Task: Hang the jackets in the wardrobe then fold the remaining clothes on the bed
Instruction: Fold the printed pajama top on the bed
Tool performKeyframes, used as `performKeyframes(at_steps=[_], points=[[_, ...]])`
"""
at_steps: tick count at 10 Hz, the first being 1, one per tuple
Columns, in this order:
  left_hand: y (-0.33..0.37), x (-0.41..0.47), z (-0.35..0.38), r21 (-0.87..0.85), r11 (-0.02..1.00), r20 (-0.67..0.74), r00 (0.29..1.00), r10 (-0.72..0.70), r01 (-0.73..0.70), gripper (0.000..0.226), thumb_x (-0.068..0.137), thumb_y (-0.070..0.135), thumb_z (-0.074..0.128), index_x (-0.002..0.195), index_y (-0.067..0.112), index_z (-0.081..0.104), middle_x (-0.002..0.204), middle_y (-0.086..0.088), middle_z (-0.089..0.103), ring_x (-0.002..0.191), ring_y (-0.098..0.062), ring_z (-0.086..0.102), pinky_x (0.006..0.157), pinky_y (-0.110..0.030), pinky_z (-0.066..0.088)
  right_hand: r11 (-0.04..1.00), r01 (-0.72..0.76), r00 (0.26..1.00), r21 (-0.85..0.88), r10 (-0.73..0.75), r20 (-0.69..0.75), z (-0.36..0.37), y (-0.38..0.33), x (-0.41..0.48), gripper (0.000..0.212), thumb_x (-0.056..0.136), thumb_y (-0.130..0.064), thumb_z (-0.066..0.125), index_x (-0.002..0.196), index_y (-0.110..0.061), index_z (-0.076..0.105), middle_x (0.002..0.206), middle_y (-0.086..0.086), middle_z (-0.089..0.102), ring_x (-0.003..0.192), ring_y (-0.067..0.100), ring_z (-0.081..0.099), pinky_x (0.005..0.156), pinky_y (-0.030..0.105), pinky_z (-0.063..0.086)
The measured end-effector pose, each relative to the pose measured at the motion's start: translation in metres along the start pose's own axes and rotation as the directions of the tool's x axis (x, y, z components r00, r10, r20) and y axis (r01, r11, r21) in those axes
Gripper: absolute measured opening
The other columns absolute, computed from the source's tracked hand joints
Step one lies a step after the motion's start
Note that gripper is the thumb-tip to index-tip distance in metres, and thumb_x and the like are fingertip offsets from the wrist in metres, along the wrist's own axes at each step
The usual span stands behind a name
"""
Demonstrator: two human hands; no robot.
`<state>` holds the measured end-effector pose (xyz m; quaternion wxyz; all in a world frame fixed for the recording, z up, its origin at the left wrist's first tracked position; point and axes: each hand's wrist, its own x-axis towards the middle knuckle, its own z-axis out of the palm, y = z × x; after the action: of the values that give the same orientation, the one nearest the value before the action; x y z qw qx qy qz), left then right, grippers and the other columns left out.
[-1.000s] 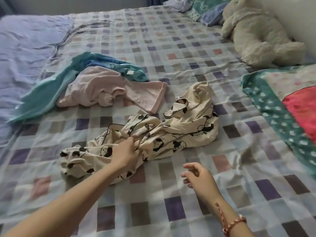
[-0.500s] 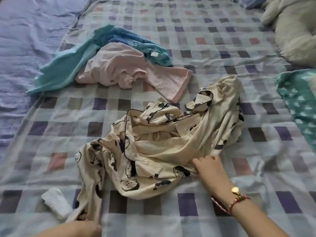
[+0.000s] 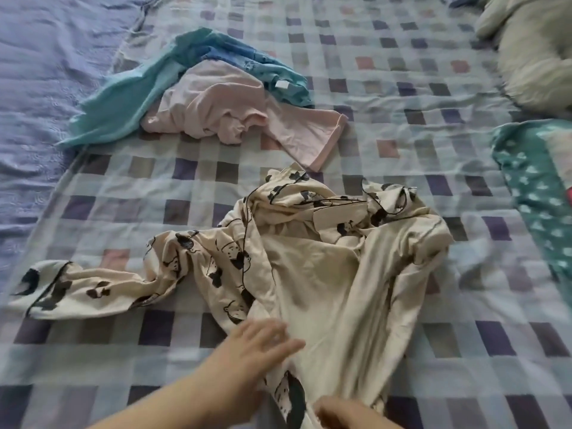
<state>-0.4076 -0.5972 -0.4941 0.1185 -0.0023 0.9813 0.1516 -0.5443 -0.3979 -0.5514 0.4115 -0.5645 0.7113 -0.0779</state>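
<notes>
**Now on the cream pyjama top (image 3: 325,274)**

Right in front of me, on the checked bed cover (image 3: 402,125), lies the cream pyjama top, printed with dark-and-white bears and edged in black piping. It is crumpled, its plain inner side turned up over the middle, and one sleeve (image 3: 77,289) stretches out flat to my left.

My left hand (image 3: 257,345) rests on the near edge of the top, fingers stretched out and apart. They lie flat on the cloth rather than curled round it, though the hand is blurred. My right hand (image 3: 340,413) shows only in part at the bottom edge of the view, touching the lowest fold of the same top. Whether it pinches the cloth or only lies against it I cannot tell.

Farther away from me, well apart from both hands, a pink T-shirt (image 3: 223,103) lies bunched. One of its short sleeves spreads toward the pyjama top and ends just beside its collar. Under and behind the pink T-shirt lies a teal garment (image 3: 123,100), with a blue printed part and a small white label (image 3: 281,85) showing at its right end.

To my left the checked bed cover meets a lilac sheet (image 3: 46,72). At the far right a pale plush toy (image 3: 532,57) lies near the corner, and nearer to me a green blanket (image 3: 532,193) with white spots runs along the edge.
</notes>
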Motion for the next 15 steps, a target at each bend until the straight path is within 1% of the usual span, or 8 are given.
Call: performKeyframes(at_steps=[2,3,5,7,9,11,12,15], points=[[0.01,0.009,-0.033,-0.075,0.991,-0.047,0.993,0.11,-0.113,0.022,0.062,0.038,0.06,0.07,0.03,0.041,0.062,0.014,0.051,0.066,-0.006,0.054,0.081,-0.023,0.035,0.929,-0.301,0.891,0.217,0.355,-0.283,-0.028,-0.029,-0.045,0.025,0.071,-0.013,0.054,0.081,-0.032,0.041,0.068,-0.014,0.046,0.073,0.004,0.048,0.061,0.011,0.031],[0.015,-0.007,-0.086,-0.026,0.994,-0.111,0.989,0.102,-0.106,0.037,0.067,0.055,0.058,0.074,0.03,0.031,0.055,0.014,0.046,0.054,-0.005,0.045,0.061,-0.014,0.03,0.923,-0.338,0.516,0.184,0.346,-0.784,-0.101,-0.052,-0.08,0.052,0.049,0.016,0.066,0.071,-0.029,0.054,0.066,-0.017,0.044,0.063,0.016,0.05,0.053,0.011,0.029],[0.007,-0.029,-0.185,0.035,0.985,-0.235,0.959,-0.157,0.17,0.027,0.068,0.052,0.056,0.072,0.031,0.039,0.046,0.018,0.045,0.039,-0.002,0.048,0.034,-0.013,0.018,0.81,-0.209,0.174,0.548,0.582,-0.794,-0.158,-0.05,-0.092,0.048,0.066,0.02,0.062,0.079,-0.026,0.06,0.079,-0.001,0.063,0.079,0.028,0.059,0.069,0.037,0.048],[-0.006,-0.035,-0.281,-0.048,0.953,-0.378,0.877,-0.295,0.3,0.019,0.079,0.01,0.066,0.071,0.022,0.053,0.062,0.013,0.05,0.052,-0.007,0.051,0.042,-0.015,0.029,0.712,0.16,0.461,0.683,0.558,-0.69,-0.263,-0.092,-0.13,0.041,0.075,0.015,0.065,0.08,-0.026,0.068,0.082,-0.002,0.071,0.076,0.01,0.065,0.06,0.007,0.047],[0.02,-0.019,-0.363,-0.518,0.809,-0.744,0.319,-0.587,0.278,0.014,0.089,-0.005,0.048,0.099,0.0,0.056,0.087,-0.014,0.055,0.075,-0.024,0.049,0.06,-0.023,0.034,0.729,0.253,0.511,0.636,0.458,-0.727,-0.362,-0.18,-0.175,0.044,0.066,-0.009,0.082,0.097,-0.019,0.052,0.089,0.0,0.064,0.072,0.008,0.062,0.052,0.013,0.045],[0.035,-0.015,-0.439,-0.861,0.508,-0.498,-0.144,-0.855,-0.033,0.02,0.094,0.017,0.046,0.08,0.003,0.049,0.073,-0.003,0.049,0.072,-0.02,0.042,0.051,-0.028,0.029,0.947,0.063,0.542,0.315,0.233,-0.808,-0.428,-0.219,-0.222,0.015,0.074,-0.014,0.078,0.08,-0.015,0.064,0.075,0.005,0.066,0.062,0.014,0.061,0.059,0.024,0.049],[0.044,-0.016,-0.464,-0.881,0.468,-0.47,-0.019,-0.882,0.069,0.04,0.096,0.023,0.038,0.059,0.008,0.037,0.061,-0.004,0.039,0.067,-0.023,0.041,0.049,-0.025,0.026,0.965,-0.22,0.191,0.141,0.184,-0.964,-0.441,-0.213,-0.223,0.014,0.078,-0.019,0.075,0.091,-0.014,0.075,0.088,0.011,0.06,0.082,0.024,0.055,0.073,0.025,0.042],[0.056,-0.056,-0.534,-0.143,0.801,-0.795,0.414,-0.443,0.582,0.064,0.087,0.061,0.037,0.051,0.007,0.043,0.048,-0.005,0.039,0.049,-0.024,0.047,0.05,-0.027,0.037,0.791,0.068,0.088,0.607,0.602,-0.794,-0.475,-0.195,-0.222,0.026,0.086,-0.02,0.051,0.081,0.004,0.058,0.086,0.015,0.068,0.079,0.031,0.064,0.072,0.039,0.05]])
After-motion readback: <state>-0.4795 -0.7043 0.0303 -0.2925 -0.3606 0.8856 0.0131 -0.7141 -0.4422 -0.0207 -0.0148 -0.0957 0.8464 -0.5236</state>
